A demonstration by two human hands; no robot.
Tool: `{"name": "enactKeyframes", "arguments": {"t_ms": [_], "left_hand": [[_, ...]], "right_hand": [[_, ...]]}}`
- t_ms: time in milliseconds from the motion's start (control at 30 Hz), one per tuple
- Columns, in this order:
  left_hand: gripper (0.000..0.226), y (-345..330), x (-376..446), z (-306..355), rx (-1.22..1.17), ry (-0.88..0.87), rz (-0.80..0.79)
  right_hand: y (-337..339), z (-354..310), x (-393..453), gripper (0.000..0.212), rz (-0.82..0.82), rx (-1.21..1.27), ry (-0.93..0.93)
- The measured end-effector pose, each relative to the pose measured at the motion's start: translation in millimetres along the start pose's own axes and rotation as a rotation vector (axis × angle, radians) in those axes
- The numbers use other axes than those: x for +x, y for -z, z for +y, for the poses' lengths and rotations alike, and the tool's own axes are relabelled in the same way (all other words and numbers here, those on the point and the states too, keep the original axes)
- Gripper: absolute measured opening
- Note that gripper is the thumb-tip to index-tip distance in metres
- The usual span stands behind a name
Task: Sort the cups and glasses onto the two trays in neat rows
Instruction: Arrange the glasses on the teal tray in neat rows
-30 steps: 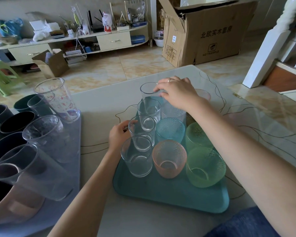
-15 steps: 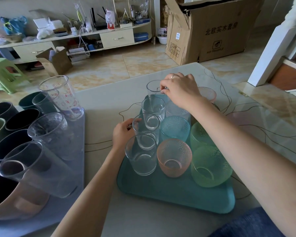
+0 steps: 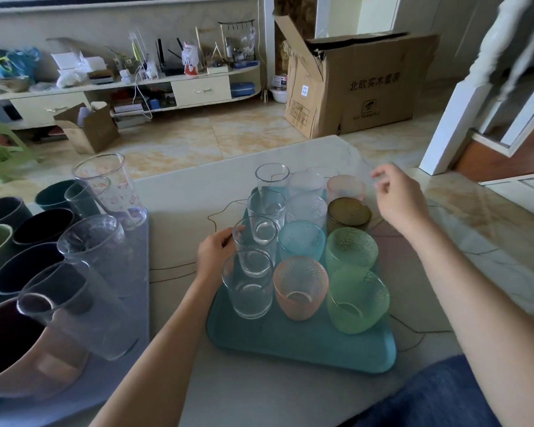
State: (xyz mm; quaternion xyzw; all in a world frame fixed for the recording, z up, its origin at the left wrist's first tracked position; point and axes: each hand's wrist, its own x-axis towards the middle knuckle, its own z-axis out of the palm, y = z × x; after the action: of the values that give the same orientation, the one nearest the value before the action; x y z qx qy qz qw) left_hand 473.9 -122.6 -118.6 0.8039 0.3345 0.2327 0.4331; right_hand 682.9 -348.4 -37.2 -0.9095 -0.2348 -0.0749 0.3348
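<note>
A teal tray (image 3: 290,346) holds three rows of glasses: clear tumblers on the left, textured white, blue and pink ones in the middle, pink, brown and green ones on the right. My left hand (image 3: 215,252) touches the side of the second clear glass (image 3: 255,241) at the tray's left edge. My right hand (image 3: 398,198) hovers to the right of the far pink glass (image 3: 344,186), fingers loosely curled, holding nothing. The farthest clear glass (image 3: 272,175) stands free. A grey tray (image 3: 111,380) on the left carries tall clear glasses (image 3: 90,254) and dark cups (image 3: 40,224).
The pale table (image 3: 179,217) ends just beyond the teal tray. A big cardboard box (image 3: 361,84) stands on the floor behind it, a white post (image 3: 450,124) to the right. A green stool (image 3: 0,149) and a low shelf unit (image 3: 121,90) lie further back.
My right hand has let go of the farthest clear glass and moved right, off the tray. My left hand stays at the second clear glass. The camera has tilted up.
</note>
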Motion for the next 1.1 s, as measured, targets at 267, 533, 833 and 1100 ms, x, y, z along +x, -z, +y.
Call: {"name": "enactKeyframes", "arguments": {"t_ms": [267, 533, 833, 1100], "left_hand": [[0.033, 18.3, -48.4, -5.8, -0.104, 0.058, 0.000], [0.032, 22.6, -73.3, 1.3, 0.039, -0.048, 0.054], [0.031, 5.7, -66.3, -16.6, 0.100, -0.007, 0.167], [0.036, -8.5, -27.2, -14.9, 0.144, 0.016, 0.216]], "right_hand": [[40.6, 34.2, -93.1, 0.030, -0.800, -0.215, -0.282], [11.6, 30.5, -113.4, 0.041, -0.778, -0.231, -0.111], [-18.5, 24.6, -78.5, 0.023, -0.523, 0.065, -0.153], [-41.8, 11.5, -33.6, 0.031, -0.460, 0.149, -0.185]]}}
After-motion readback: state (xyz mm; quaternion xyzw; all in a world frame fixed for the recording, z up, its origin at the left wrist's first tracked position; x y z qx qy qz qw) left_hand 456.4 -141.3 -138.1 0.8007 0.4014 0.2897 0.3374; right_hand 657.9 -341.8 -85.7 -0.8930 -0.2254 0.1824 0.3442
